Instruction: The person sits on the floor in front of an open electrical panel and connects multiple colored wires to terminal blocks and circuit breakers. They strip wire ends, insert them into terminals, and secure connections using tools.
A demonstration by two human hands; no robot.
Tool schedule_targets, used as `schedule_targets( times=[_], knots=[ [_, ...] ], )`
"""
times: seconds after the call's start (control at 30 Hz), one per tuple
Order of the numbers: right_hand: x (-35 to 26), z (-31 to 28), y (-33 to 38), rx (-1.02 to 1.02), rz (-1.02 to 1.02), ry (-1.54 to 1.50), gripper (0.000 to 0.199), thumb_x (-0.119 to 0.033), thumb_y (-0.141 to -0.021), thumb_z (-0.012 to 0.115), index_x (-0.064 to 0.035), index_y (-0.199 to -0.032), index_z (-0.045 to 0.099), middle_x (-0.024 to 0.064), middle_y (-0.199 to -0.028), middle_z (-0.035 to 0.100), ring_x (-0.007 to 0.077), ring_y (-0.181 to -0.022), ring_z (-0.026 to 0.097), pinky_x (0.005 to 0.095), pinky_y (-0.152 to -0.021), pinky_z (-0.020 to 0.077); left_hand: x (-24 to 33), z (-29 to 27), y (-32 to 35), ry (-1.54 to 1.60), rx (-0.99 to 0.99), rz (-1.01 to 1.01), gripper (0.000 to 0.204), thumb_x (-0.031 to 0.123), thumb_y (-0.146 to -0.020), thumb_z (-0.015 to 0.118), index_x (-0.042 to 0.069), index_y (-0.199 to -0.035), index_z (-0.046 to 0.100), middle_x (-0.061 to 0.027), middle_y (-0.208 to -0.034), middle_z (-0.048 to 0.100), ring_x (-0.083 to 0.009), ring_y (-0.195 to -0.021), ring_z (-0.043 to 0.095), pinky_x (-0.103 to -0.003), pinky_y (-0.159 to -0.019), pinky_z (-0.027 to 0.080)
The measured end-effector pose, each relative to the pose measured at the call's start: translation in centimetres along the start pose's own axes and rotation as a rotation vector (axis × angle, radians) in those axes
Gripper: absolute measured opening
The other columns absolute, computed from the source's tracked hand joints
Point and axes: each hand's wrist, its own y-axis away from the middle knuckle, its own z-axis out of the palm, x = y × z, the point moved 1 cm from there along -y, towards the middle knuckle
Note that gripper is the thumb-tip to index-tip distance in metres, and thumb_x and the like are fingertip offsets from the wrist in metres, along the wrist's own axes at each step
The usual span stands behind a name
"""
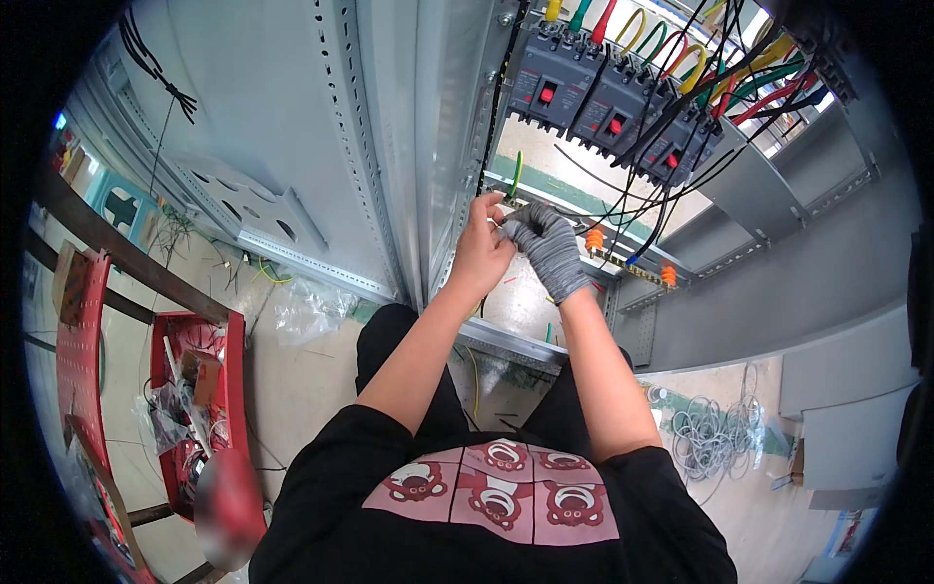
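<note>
My bare left hand (482, 249) is closed, its thumb and fingers pinched together beside the metal rail inside an open grey cabinet. Against its fingertips is my right hand (548, 251), in a grey knitted glove, with its fingers curled in. Whatever is between the fingertips is too small and covered to make out. A short green-yellow wire (517, 173) stands up just beyond the hands. To the right of the glove, orange insulators (594, 239) sit at a yellow-marked bar (634, 268).
Dark circuit breakers (613, 112) with red switches hang above, with black wires (671, 127) draping down. A grey cabinet door panel (253, 117) stands at left. Red bin (236, 380) at lower left holds parts. A coil of grey cable (715, 433) lies on the floor at right.
</note>
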Motion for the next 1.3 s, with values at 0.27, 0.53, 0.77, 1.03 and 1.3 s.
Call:
schedule_targets(
  times=[0.27, 0.53, 0.77, 1.03, 1.3],
  knots=[
    [-3.1, -1.2, -0.5, -0.207, -0.289, 0.333, 0.016, -0.007, -0.079, 0.065, -0.0024, -0.094, 0.066, 0.0096, -0.08, 0.062, 0.0192, -0.071, 0.058, 0.0314, -0.069, 0.048, -2.3, -0.5, -1.0, -0.232, -0.033, 0.055, 0.043, -0.005, -0.074, 0.051, 0.004, -0.113, 0.036, -0.0178, -0.098, 0.054, -0.036, -0.094, 0.058, -0.041, -0.081, 0.045],
    [-2.6, -1.2, -1.8, -0.243, -0.438, 0.715, 0.01, -0.01, -0.077, 0.063, -0.0033, -0.084, 0.061, 0.0153, -0.08, 0.06, 0.0338, -0.074, 0.058, 0.0399, -0.069, 0.0475, -2.4, -0.7, -2.1, -0.371, -0.045, 0.144, 0.047, -0.008, -0.07, 0.053, 0.004, -0.112, 0.037, -0.0179, -0.104, 0.05, -0.0349, -0.096, 0.053, -0.04, -0.083, 0.044],
    [-1.3, -5.1, -7.4, 0.131, -0.273, 1.186, 0.028, 0.001, -0.074, 0.05, -0.0077, -0.099, 0.059, 0.0148, -0.095, 0.063, 0.0337, -0.089, 0.061, 0.0419, -0.077, 0.0487, -3.7, -0.5, -3.9, -0.211, 0.495, 0.028, 0.025, -0.001, -0.08, 0.06, 0.003, -0.103, 0.051, -0.0098, -0.093, 0.05, -0.0201, -0.074, 0.055, -0.034, -0.074, 0.045],
    [6.4, -7.5, -15.0, 0.574, -0.559, 1.365, 0.016, -0.013, -0.085, 0.049, -0.0162, -0.097, 0.06, 0.0171, -0.101, 0.06, 0.0391, -0.092, 0.057, 0.0513, -0.079, 0.045, -9.9, 2.2, -9.3, 0.262, 0.701, -0.022, 0.012, 0.003, -0.086, 0.058, 0.001, -0.097, 0.054, -0.0049, -0.084, 0.055, -0.0108, -0.062, 0.057, -0.024, -0.056, 0.047],
    [8.6, -7.3, -18.8, 0.31, -0.452, 1.113, 0.012, -0.011, -0.085, 0.054, -0.0134, -0.093, 0.063, 0.0098, -0.085, 0.062, 0.0264, -0.08, 0.061, 0.0426, -0.074, 0.0487, -10.1, 3.5, -11.0, 0.169, 0.87, -0.029, 0.004, 0.0, -0.086, 0.055, -0.002, -0.09, 0.054, -0.0105, -0.093, 0.056, -0.0154, -0.066, 0.061, -0.027, -0.064, 0.048]
  ],
)
